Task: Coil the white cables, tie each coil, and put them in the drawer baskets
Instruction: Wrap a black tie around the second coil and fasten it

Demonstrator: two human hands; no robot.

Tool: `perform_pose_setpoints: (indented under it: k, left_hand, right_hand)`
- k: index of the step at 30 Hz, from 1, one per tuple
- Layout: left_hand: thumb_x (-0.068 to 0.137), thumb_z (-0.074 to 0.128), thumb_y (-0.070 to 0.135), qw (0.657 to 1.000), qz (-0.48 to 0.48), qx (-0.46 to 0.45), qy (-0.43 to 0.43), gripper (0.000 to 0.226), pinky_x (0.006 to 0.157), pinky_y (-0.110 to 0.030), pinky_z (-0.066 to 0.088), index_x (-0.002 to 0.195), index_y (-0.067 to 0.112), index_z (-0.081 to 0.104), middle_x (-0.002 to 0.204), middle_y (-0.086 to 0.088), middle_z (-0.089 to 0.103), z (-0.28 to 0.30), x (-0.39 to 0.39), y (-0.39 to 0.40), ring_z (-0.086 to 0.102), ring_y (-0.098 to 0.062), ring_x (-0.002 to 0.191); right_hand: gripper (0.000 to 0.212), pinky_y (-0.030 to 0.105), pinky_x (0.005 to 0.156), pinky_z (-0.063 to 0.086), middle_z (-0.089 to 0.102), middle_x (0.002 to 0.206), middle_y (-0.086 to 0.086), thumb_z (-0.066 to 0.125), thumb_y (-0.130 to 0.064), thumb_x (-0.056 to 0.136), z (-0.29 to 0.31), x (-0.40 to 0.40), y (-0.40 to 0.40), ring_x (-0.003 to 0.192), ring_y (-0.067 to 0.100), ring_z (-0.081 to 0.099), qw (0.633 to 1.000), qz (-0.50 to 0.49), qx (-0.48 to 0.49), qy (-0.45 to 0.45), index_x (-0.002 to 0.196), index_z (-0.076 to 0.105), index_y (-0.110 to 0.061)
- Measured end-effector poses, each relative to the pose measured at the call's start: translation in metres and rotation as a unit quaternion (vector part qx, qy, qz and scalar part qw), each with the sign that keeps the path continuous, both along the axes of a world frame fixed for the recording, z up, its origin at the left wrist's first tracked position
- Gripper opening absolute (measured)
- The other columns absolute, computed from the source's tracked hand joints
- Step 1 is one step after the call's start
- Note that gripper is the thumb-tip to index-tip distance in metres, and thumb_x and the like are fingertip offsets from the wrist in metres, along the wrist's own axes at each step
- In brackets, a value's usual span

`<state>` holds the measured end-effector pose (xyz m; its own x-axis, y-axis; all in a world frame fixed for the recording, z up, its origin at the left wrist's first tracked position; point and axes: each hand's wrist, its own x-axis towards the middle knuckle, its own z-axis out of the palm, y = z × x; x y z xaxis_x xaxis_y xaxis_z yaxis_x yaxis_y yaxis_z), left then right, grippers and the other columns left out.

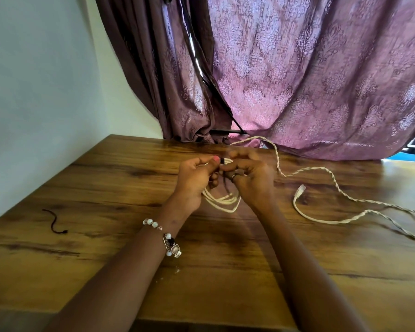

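Pinching the coil [222, 200] between them above the table [82, 188], the left hand [197, 180] and right hand [249, 178] are working a dark tie [223, 161] round its top, fingers clamped together there. Cinching tight matters, lest loops spring apart. A loose cable [321, 212] is lying to the right; another tie [55, 221] is waiting left.

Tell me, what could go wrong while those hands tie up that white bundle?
The coil hangs loose below both hands, the left hand and right hand, so loops may slip before the dark tie is tight. The loose cable trails off the table's right side and might snag.
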<state>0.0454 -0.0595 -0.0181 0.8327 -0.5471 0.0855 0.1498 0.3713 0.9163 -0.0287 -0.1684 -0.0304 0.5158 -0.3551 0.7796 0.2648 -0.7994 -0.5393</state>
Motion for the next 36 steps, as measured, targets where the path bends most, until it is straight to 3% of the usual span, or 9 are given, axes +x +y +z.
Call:
perform_pose_setpoints:
  k: [2,8,12,16,19,23,26,31,36]
  left_hand:
    - [0.09,0.061,0.01,0.999,-0.019,-0.007,0.027,0.011,0.04,-0.018,0.039,0.08,0.008,0.068,0.056,-0.002,0.064,0.002,0.003,0.003,0.046,-0.006,0.04]
    - [0.076,0.073,0.001,0.999,-0.029,0.025,0.012,0.018,0.035,-0.014,0.029,0.092,-0.004,0.067,0.067,-0.009,0.061,0.003,0.009,0.007,0.044,-0.004,0.04]
    - [0.075,0.074,-0.002,0.996,0.008,0.066,-0.058,0.018,0.042,-0.016,0.044,0.091,0.005,0.07,0.074,-0.009,0.069,0.002,0.01,0.009,0.059,-0.006,0.048]
    - [0.074,0.076,0.0,0.99,0.036,0.06,-0.122,0.02,0.05,-0.018,0.05,0.092,0.006,0.071,0.076,-0.005,0.07,0.003,0.01,0.013,0.065,-0.007,0.059]
    - [0.075,0.076,0.002,0.976,0.029,0.057,-0.207,0.021,0.048,-0.015,0.045,0.095,0.004,0.071,0.071,0.002,0.07,0.003,0.012,0.014,0.062,-0.001,0.056]
    - [0.08,0.073,0.014,0.899,0.054,0.085,-0.426,0.02,0.067,-0.018,0.051,0.1,0.01,0.07,0.086,0.004,0.071,-0.003,0.012,0.012,0.064,-0.001,0.074]
    - [0.086,0.067,0.017,0.828,0.096,0.082,-0.547,0.022,0.072,-0.004,0.041,0.104,0.006,0.068,0.091,0.005,0.067,-0.003,0.007,0.013,0.059,0.006,0.08]
    - [0.094,0.05,0.024,0.767,0.117,0.085,-0.625,0.032,0.076,-0.005,0.037,0.11,0.0,0.063,0.097,-0.009,0.062,-0.003,0.008,0.013,0.052,-0.001,0.086]
    - [0.093,0.052,0.024,0.753,0.121,0.079,-0.642,0.033,0.074,-0.011,0.041,0.11,-0.002,0.063,0.098,-0.012,0.061,-0.003,0.008,0.009,0.053,-0.005,0.087]
  right_hand:
    - [0.02,0.017,0.084,0.049,0.065,0.105,0.008,0.075,0.004,0.07,0.0,-0.002,0.004,0.097,0.022,0.063,0.998,0.006,-0.056,0.019,0.088,0.076,-0.006]
    - [0.019,0.017,0.082,0.05,0.065,0.112,0.011,0.07,0.001,0.071,0.001,-0.004,-0.001,0.098,0.02,0.063,0.995,0.019,-0.091,0.045,0.086,0.077,-0.007]
    - [0.021,0.016,0.085,0.049,0.061,0.116,-0.001,0.076,0.002,0.072,0.005,-0.008,-0.001,0.1,0.011,0.062,0.986,0.094,-0.072,0.117,0.09,0.077,-0.009]
    - [0.017,0.039,0.087,0.055,0.067,0.114,0.007,0.068,0.006,0.079,0.013,-0.015,0.001,0.103,0.021,0.066,0.954,0.202,0.196,0.106,0.094,0.073,-0.001]
    - [0.015,0.056,0.082,0.054,0.068,0.101,0.018,0.051,0.002,0.093,0.016,-0.018,-0.005,0.09,0.036,0.065,0.898,0.181,0.394,0.077,0.1,0.064,0.004]
    - [0.023,0.035,0.053,0.058,0.066,0.069,0.018,0.039,0.014,0.091,0.013,-0.024,-0.009,0.056,0.024,0.066,0.845,0.19,0.464,0.186,0.098,0.06,0.008]
    - [0.024,0.026,0.046,0.053,0.064,0.063,0.015,0.042,0.017,0.087,0.011,-0.024,-0.01,0.046,0.016,0.06,0.82,0.222,0.489,0.198,0.091,0.064,0.008]
    - [0.025,0.024,0.047,0.055,0.07,0.08,0.022,0.049,0.009,0.08,0.012,-0.026,-0.01,0.049,0.016,0.064,0.756,0.303,0.554,0.173,0.083,0.073,0.004]
    - [0.027,0.022,0.04,0.048,0.069,0.077,0.017,0.04,0.016,0.086,0.013,-0.02,-0.001,0.052,0.019,0.065,0.758,0.262,0.591,0.085,0.091,0.063,0.003]
